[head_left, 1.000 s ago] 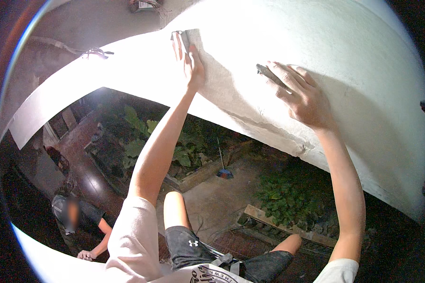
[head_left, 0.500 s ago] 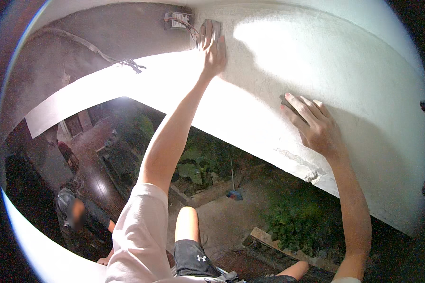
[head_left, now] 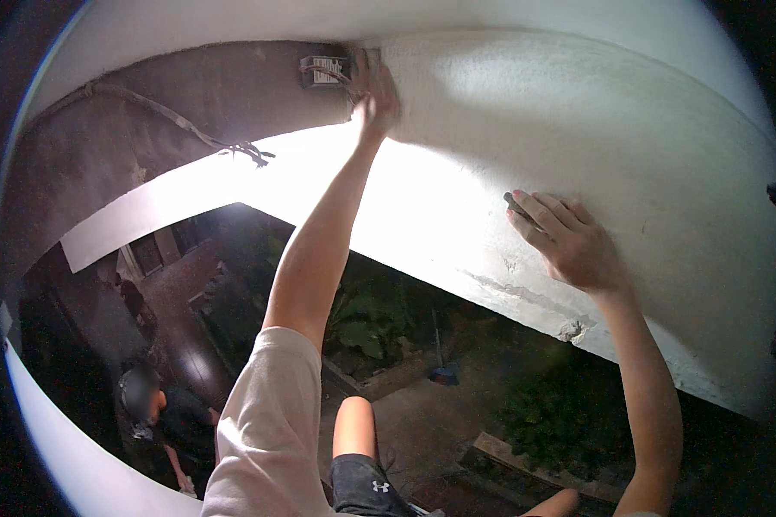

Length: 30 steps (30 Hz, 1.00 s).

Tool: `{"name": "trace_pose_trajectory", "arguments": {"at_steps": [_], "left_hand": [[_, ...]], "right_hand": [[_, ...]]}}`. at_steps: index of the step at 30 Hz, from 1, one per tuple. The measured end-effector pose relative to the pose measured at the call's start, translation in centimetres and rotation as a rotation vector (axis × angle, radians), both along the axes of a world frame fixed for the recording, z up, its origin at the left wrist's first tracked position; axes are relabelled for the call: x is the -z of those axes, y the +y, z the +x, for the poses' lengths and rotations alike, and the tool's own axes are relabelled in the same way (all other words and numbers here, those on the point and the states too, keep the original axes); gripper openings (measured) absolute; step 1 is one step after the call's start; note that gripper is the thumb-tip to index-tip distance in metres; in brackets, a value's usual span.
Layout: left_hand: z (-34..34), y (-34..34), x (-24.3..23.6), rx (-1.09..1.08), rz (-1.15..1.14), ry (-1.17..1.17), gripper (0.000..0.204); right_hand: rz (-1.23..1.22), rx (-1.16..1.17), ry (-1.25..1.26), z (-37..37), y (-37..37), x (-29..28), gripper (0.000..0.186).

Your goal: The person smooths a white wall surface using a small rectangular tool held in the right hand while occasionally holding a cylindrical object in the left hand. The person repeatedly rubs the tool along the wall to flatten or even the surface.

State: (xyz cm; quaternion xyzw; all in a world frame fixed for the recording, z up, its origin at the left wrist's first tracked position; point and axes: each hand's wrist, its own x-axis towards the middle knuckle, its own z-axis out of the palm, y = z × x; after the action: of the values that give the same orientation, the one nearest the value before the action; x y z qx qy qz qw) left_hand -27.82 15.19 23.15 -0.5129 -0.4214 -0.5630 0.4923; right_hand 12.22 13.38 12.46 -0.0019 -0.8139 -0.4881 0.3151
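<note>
My left hand [head_left: 376, 93] reaches up against the pale wall [head_left: 681, 198], close to the corner by an electrical box [head_left: 323, 72] with wires. Its fingers are stretched upward and smeared by motion, so whether anything lies under them is hard to make out. Lower and to the right, my right hand [head_left: 573, 241] presses on the wall with its fingers bent over a small dark block [head_left: 516, 205]. Only the block's left end shows; the fingers and palm hide the rest.
A cable with loose ends [head_left: 246, 153] hangs on the darker wall at left. The wall's lower edge is chipped [head_left: 573, 331]. Far below are a person in dark clothing [head_left: 185, 422], a blue broom [head_left: 444, 374] and green plants [head_left: 569, 422]. Strong light falls on the wall's underside.
The view has tilted, so the wall and ground sit lower in the picture. My right hand has slid slightly left along the wall with the block; my left hand blurs beside the electrical box.
</note>
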Motion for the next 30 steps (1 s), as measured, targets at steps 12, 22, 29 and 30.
{"name": "trace_pose_trajectory", "arguments": {"at_steps": [12,22,29,30], "left_hand": [[2.0,-0.5,-0.5,-0.102,-0.101,-0.243,0.064],[1.0,-0.7,3.4,-0.055,-0.147,-0.455,0.067],[2.8,-1.7,14.4,0.124,-0.010,-0.215,0.058],[2.8,-2.2,16.9,0.124,-0.062,-0.301,0.056]], "right_hand": [[-0.004,-0.041,0.036,-0.3,1.0,0.6,0.057],[0.024,-0.055,0.119,-0.5,0.7,1.0,0.051],[-0.025,-0.073,0.132,-0.6,0.8,1.7,0.039],[-0.034,-0.072,0.136,-0.6,0.8,1.8,0.040]]}}
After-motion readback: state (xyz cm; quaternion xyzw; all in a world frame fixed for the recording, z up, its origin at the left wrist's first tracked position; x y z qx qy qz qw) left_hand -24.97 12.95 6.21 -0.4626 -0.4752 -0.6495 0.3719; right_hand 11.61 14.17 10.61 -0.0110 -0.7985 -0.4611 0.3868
